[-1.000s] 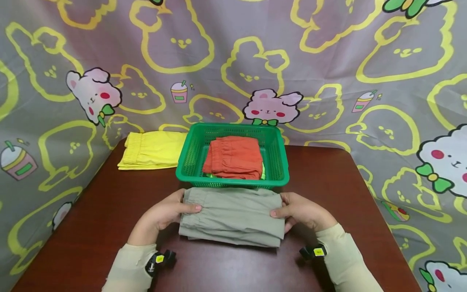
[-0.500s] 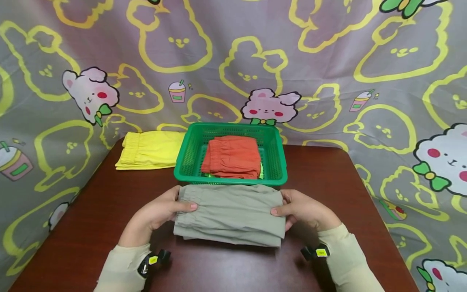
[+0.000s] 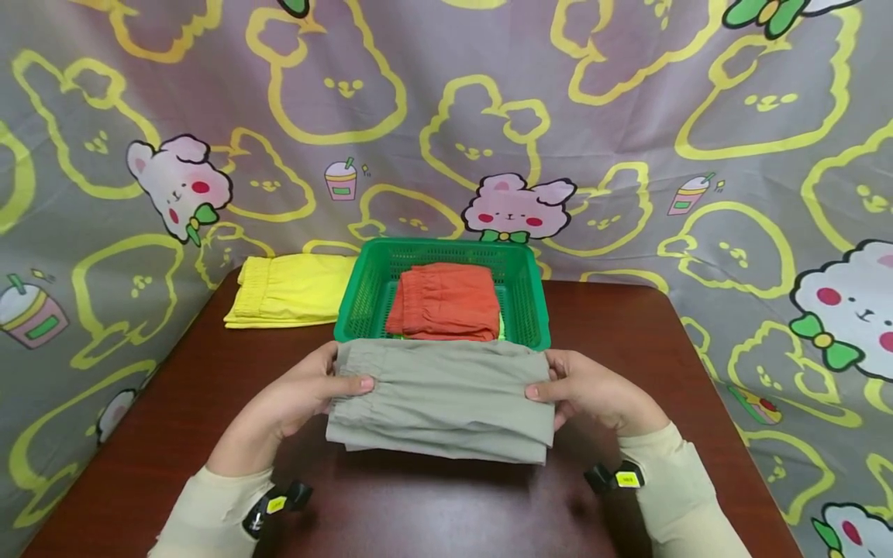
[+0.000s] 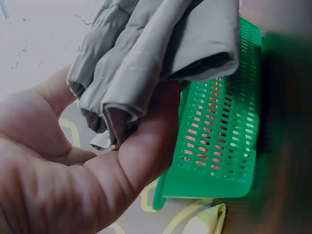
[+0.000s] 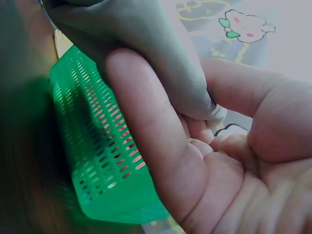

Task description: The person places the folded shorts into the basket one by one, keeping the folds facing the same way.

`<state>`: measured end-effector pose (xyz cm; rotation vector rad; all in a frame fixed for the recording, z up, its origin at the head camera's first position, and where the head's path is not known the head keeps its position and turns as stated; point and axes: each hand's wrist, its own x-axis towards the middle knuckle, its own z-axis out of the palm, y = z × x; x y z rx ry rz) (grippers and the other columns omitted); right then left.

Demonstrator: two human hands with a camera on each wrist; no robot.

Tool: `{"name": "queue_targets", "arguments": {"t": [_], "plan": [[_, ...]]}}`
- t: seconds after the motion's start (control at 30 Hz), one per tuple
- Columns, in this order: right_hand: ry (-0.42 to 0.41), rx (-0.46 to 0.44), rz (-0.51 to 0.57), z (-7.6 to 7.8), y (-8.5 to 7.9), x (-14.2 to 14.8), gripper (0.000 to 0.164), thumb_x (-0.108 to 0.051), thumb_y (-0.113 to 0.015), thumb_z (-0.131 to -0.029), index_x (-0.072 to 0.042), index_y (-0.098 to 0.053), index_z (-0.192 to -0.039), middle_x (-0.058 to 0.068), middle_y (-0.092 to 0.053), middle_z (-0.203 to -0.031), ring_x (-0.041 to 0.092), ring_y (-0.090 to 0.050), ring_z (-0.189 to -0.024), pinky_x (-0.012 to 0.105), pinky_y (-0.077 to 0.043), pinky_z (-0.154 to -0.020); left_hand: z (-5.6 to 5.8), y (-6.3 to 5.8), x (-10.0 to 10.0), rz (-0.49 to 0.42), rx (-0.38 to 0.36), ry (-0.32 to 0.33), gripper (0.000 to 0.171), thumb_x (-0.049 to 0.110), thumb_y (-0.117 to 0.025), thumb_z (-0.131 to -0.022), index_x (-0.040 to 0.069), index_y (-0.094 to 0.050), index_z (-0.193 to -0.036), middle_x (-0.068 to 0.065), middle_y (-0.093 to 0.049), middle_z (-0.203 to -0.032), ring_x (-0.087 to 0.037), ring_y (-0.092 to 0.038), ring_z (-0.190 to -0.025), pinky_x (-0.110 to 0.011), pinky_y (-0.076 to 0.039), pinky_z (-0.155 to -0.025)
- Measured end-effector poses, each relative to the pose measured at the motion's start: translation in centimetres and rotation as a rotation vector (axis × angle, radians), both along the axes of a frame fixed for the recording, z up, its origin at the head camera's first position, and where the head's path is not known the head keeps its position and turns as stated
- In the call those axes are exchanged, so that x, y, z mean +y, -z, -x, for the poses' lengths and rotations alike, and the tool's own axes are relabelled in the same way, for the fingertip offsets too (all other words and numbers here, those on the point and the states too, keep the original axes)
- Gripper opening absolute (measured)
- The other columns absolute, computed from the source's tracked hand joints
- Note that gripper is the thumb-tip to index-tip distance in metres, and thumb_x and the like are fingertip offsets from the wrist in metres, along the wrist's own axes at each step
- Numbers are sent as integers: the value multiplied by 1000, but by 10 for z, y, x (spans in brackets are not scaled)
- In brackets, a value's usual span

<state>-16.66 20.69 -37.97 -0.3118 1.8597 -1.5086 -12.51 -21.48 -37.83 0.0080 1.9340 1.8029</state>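
Both hands hold a folded pair of grey-green elastic-waist pants (image 3: 439, 399) level above the table, in front of the green basket (image 3: 347, 310). My left hand (image 3: 296, 395) grips the gathered waistband end, thumb on top and fingers underneath. At the opposite end my right hand (image 3: 593, 391) pinches the folded edge the same way. The left wrist view shows the stacked waistband layers (image 4: 117, 63) between thumb and fingers. In the right wrist view a smooth fold of grey cloth (image 5: 156, 53) lies in the grip. Folded orange pants (image 3: 446, 302) lie inside the basket, over something bright green.
Folded yellow pants (image 3: 293, 291) lie on the brown table (image 3: 607, 325), left of the basket. A patterned curtain (image 3: 614, 101) hangs behind the table and along its sides. Each wrist wears a small black camera.
The grey-green pants have risen and come nearer the basket, now overlapping its front rim in the head view. Both hands still grip the ends and have moved slightly apart.
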Motion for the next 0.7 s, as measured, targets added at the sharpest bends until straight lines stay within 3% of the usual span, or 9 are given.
{"name": "queue_targets", "arguments": {"t": [0.13,0.47,0.7], "plan": [[22,10,10,5,-9,0,49,-16,-74,-95,0,-50,-134,16,-72,-112,34,-75,-93,54,-61,-73,5,-8,2,2,8,-29,77,17,-76,-93,-2,-24,-147,-21,-56,-127,-26,-68,-103,-48,-60,-86],[264,33,46,18,-25,-10,42,-19,-72,-97,2,-48,-125,7,-69,-102,23,-75,-88,46,-62,-77,24,-19,10,-96,14,-165,73,15,-73,-95,4,-27,-151,-10,-61,-122,-22,-70,-100,-39,-60,-86],[305,78,25,30,-33,-17,45,-20,-70,-98,3,-48,-130,6,-70,-101,21,-75,-83,45,-62,-75,42,-26,10,-155,-14,-202,64,15,-70,-98,5,-32,-147,-3,-70,-108,-18,-72,-92,-36,-60,-83]]}}
